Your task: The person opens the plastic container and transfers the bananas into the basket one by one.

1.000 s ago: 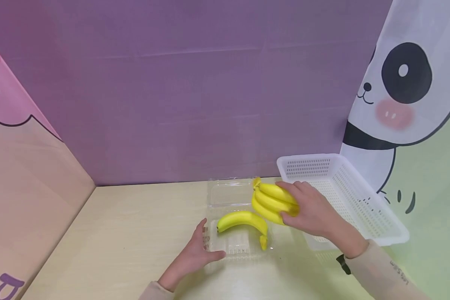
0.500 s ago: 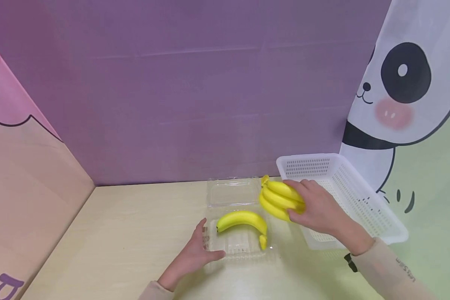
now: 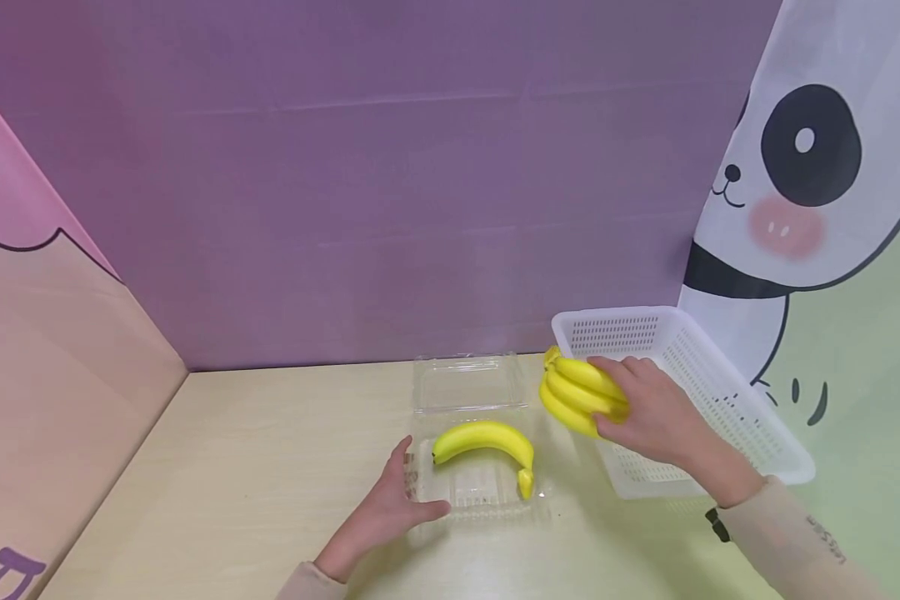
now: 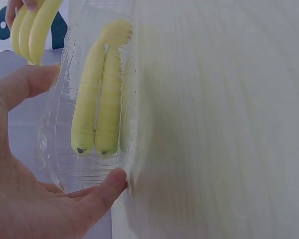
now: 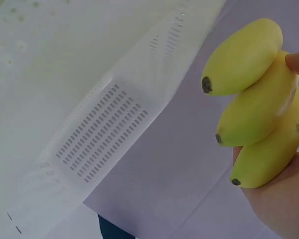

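Note:
My right hand (image 3: 654, 410) grips a bunch of yellow bananas (image 3: 581, 396) above the table, beside the near-left side of the white basket. The right wrist view shows three banana tips, with a fingertip (image 5: 298, 62) on them. My left hand (image 3: 390, 504) rests against the left side of an open clear plastic clamshell box (image 3: 476, 496), its thumb and fingers spread at the corner. A banana (image 3: 487, 435) lies in the box's base; in the left wrist view two banana shapes (image 4: 89, 109) appear side by side behind the clear wall.
The white perforated basket (image 3: 765, 417) stands at the right, near the panda-printed side panel (image 3: 787, 233). The box's clear lid (image 3: 467, 387) lies folded back towards the purple backdrop (image 3: 382, 208). The wooden table (image 3: 255, 467) extends to the left.
My right hand has moved to the right with the bunch of bananas, from over the box's right side towards the basket. My left hand, the box and the banana inside it have stayed put.

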The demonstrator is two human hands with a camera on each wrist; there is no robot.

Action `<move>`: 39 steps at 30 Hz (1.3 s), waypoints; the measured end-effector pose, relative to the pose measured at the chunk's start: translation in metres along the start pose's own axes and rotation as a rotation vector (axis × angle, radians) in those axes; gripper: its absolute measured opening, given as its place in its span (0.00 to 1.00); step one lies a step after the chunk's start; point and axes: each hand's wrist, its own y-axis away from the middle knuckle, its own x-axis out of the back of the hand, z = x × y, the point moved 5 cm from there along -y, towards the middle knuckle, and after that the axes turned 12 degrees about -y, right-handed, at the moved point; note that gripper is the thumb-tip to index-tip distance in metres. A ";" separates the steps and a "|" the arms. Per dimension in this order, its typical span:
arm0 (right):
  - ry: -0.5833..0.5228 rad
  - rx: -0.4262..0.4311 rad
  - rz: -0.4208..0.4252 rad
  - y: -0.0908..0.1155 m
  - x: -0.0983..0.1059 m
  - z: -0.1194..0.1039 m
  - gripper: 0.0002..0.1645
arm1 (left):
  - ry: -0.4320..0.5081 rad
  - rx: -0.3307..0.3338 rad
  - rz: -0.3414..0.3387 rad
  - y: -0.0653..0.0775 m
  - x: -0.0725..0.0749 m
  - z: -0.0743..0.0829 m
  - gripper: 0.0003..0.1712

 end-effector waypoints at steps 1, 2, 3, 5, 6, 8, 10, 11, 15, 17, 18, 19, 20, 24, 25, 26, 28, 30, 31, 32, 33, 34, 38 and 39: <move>0.000 -0.004 0.000 0.001 0.000 0.002 0.37 | 0.000 0.001 0.000 0.000 0.000 0.000 0.70; 0.002 -0.009 -0.001 0.001 0.001 0.003 0.37 | -0.001 0.004 0.000 0.000 0.000 0.000 0.70; 0.002 -0.013 -0.002 0.002 0.001 0.005 0.37 | -0.001 0.006 0.000 0.000 0.000 0.000 0.70; -0.002 -0.024 -0.007 0.004 0.001 0.008 0.37 | -0.002 0.009 0.001 0.000 0.000 0.001 0.70; -0.002 -0.031 -0.011 0.004 0.001 0.009 0.36 | -0.004 0.009 0.001 0.000 0.000 0.001 0.70; -0.003 -0.039 -0.016 0.005 0.002 0.012 0.36 | -0.005 0.009 0.002 0.000 0.000 0.001 0.70; 0.000 -0.049 -0.021 0.005 0.003 0.013 0.36 | -0.010 0.006 0.005 0.000 0.001 0.001 0.70; 0.002 -0.054 -0.024 0.006 0.004 0.014 0.36 | -0.013 0.005 0.006 0.000 0.001 0.001 0.70; 0.018 -0.080 -0.030 0.008 0.006 0.020 0.37 | -0.017 0.006 0.009 0.000 0.001 0.002 0.70; 0.020 -0.089 -0.033 0.010 0.008 0.022 0.37 | -0.018 0.010 0.010 0.000 0.001 0.002 0.70; 0.023 -0.092 -0.034 0.010 0.009 0.024 0.37 | -0.020 0.011 0.011 0.000 0.002 0.002 0.70; 0.024 -0.096 -0.033 0.011 0.009 0.025 0.38 | -0.021 0.012 0.012 0.000 0.002 0.002 0.70; 0.024 -0.097 -0.031 0.011 0.010 0.026 0.38 | -0.023 0.012 0.011 0.000 0.002 0.002 0.70; 0.023 -0.110 -0.028 0.013 0.012 0.031 0.37 | -0.025 0.010 0.013 0.000 0.001 0.001 0.70; 0.020 -0.115 -0.029 0.013 0.012 0.032 0.37 | -0.023 0.008 0.014 0.000 0.001 0.001 0.70; 0.018 -0.118 -0.030 0.014 0.013 0.033 0.37 | -0.023 0.006 0.015 0.000 0.001 0.000 0.70; 0.021 -0.127 -0.031 0.014 0.014 0.036 0.37 | -0.024 0.002 0.017 0.000 0.001 0.000 0.70; 0.023 -0.139 -0.032 0.015 0.015 0.039 0.37 | -0.024 -0.001 0.017 0.000 0.002 0.000 0.70; 0.027 -0.147 -0.032 0.016 0.016 0.041 0.37 | -0.021 -0.002 0.015 0.000 0.002 0.000 0.70; 0.033 -0.154 -0.032 0.017 0.016 0.043 0.37 | -0.019 -0.002 0.014 0.000 0.001 0.000 0.70; 0.040 -0.161 -0.033 0.018 0.017 0.045 0.37 | -0.017 -0.002 0.011 0.000 0.001 -0.001 0.70; 0.040 -0.166 -0.035 0.019 0.018 0.046 0.37 | -0.014 -0.001 0.009 0.000 0.001 -0.001 0.70; 0.054 -0.188 -0.045 0.023 0.021 0.053 0.37 | 0.000 0.000 0.002 -0.001 0.000 -0.001 0.69; 0.054 -0.194 -0.048 0.024 0.022 0.054 0.37 | 0.001 0.000 0.001 -0.001 -0.001 -0.001 0.69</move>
